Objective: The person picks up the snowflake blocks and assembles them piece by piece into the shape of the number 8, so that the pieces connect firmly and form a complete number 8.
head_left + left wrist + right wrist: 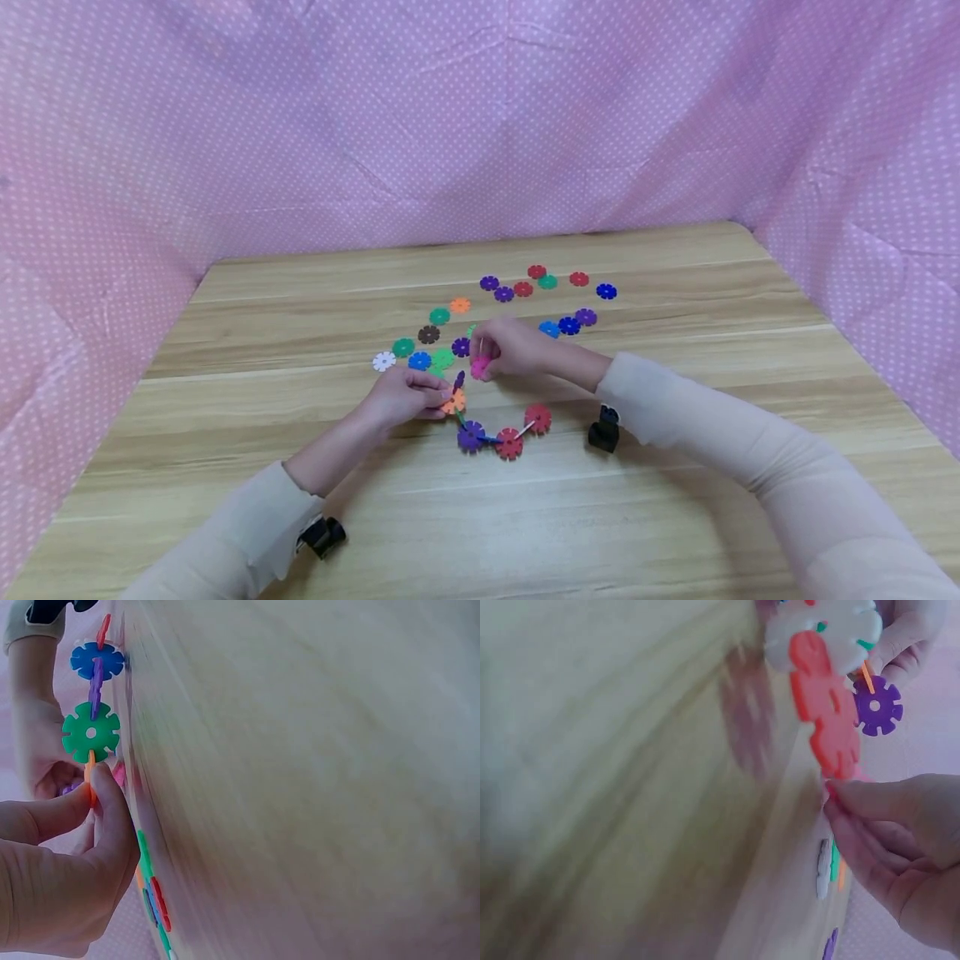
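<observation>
While the left hand [400, 395] pinches an orange notched plastic disc [454, 402], the right hand [512, 346] pinches a pink notched plastic disc [479, 369]; the first belongs to a multicoloured disc chain [472, 437].

Cream sleeves [750, 446] with loose cuffs [628, 392] show lower left and lower right. Each bears a small black device [322, 537].

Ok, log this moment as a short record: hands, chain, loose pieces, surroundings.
left hand: pinches the orange disc in the chain
right hand: pinches a pink disc, apart from the chain
chain ends: purple disc and red disc
loose discs: mixed colours, mostly beyond the hands
surface: wood-grain table
backdrop: pink dotted cloth
</observation>
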Motion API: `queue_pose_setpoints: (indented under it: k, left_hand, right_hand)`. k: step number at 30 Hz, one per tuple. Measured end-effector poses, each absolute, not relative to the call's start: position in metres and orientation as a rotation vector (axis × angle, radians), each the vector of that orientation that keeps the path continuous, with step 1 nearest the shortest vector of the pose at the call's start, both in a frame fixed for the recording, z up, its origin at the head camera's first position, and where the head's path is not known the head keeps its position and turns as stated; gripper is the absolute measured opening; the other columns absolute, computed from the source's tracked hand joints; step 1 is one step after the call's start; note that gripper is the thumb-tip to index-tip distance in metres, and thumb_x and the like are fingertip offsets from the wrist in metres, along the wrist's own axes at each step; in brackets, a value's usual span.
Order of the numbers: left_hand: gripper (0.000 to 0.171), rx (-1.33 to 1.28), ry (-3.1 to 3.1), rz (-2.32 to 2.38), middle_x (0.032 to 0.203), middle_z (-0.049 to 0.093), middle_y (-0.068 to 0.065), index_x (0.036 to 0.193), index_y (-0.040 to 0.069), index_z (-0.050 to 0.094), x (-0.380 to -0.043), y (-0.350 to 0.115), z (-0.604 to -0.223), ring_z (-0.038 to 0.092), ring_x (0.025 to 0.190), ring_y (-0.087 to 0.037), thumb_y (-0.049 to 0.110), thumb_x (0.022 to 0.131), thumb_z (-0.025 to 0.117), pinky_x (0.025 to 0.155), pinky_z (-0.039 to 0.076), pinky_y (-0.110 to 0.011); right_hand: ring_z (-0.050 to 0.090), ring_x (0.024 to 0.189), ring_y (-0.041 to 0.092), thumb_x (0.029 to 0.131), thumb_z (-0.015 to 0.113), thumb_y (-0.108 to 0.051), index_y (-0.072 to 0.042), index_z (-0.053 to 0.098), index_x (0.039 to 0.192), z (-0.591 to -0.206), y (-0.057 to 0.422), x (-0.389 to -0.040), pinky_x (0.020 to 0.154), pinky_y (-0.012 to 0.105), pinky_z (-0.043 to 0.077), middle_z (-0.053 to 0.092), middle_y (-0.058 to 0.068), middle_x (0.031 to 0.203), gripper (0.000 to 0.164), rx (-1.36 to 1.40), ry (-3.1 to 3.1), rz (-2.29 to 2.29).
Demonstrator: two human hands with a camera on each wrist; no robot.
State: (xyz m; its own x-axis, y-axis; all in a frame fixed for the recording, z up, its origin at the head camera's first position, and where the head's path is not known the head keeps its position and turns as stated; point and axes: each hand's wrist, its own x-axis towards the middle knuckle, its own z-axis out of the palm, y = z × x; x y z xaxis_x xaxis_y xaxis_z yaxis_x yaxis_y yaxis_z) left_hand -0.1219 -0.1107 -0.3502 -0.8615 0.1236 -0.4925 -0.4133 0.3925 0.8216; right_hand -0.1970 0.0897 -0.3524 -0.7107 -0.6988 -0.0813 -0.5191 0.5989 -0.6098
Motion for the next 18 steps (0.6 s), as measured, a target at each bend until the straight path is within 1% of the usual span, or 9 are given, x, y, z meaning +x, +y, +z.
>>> queue_pose_setpoints:
  k: [3,6,9,18]
  left_hand:
    - [0.023,-0.256,2.163,1.481,0.112,0.07,-0.018,0.114,-0.004,0.066,-0.1222,-0.1106,-0.3486,0.069,0.077,-0.008,0.003,0.093,0.059,0.079,0.06,-0.029]
    - [0.022,-0.274,2.153,1.478,0.11,0.07,-0.017,0.114,-0.003,0.066,-0.1227,-0.1102,-0.3467,0.069,0.076,-0.007,0.004,0.095,0.057,0.08,0.06,-0.028]
    - [0.022,-0.276,2.155,1.472,0.109,0.071,-0.017,0.113,-0.004,0.066,-0.123,-0.1104,-0.3464,0.069,0.075,-0.007,0.005,0.094,0.058,0.08,0.06,-0.029]
    - [0.023,-0.262,2.146,1.459,0.112,0.069,-0.021,0.115,-0.006,0.064,-0.1231,-0.1118,-0.3465,0.07,0.078,-0.01,0.002,0.095,0.056,0.081,0.06,-0.029]
  right_hand:
    - [0.067,0.073,0.007,0.08,0.076,-0.005,-0.01,0.073,0.088,-0.353,0.0911,-0.1959,0.069,0.019,0.058,0.074,0.001,0.082,0.01,-0.904,2.469,-0.98]
    - [0.068,0.07,0.007,0.081,0.074,-0.004,-0.008,0.075,0.088,-0.3535,0.0921,-0.1954,0.065,0.02,0.058,0.075,0.004,0.082,0.008,-0.862,2.467,-1.083]
    - [0.068,0.069,0.007,0.081,0.073,-0.003,-0.007,0.075,0.09,-0.3539,0.0923,-0.1958,0.064,0.019,0.058,0.076,0.006,0.083,0.01,-0.854,2.498,-1.117]
    - [0.068,0.072,0.009,0.08,0.074,-0.003,-0.004,0.074,0.094,-0.3558,0.0896,-0.1959,0.068,0.02,0.058,0.075,0.009,0.086,0.014,-0.771,2.467,-1.212]
